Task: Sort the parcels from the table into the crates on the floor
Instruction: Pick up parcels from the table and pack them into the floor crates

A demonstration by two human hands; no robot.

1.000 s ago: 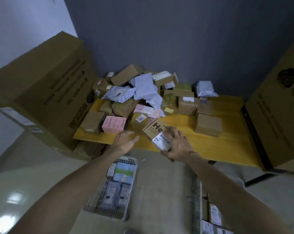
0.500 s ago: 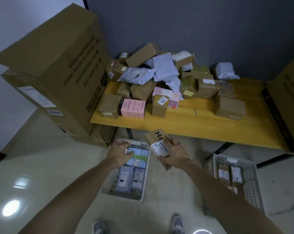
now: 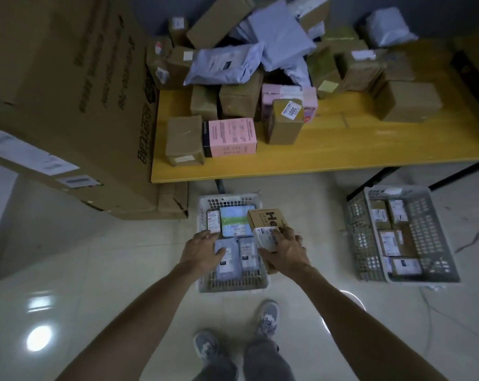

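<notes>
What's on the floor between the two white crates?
Nothing: in the head view the tile between the left crate and the right crate is bare. The brown box in the right hand overhangs the left crate's rim.

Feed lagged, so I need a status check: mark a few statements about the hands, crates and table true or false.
1. The right hand grips a brown box printed "He". True.
2. The left hand grips a parcel too. False: it holds nothing, its fingers spread over grey mailers in the near crate.
3. The right crate is empty. False: it holds labelled brown boxes.
4. A pink box lies on the yellow table. True.
</notes>
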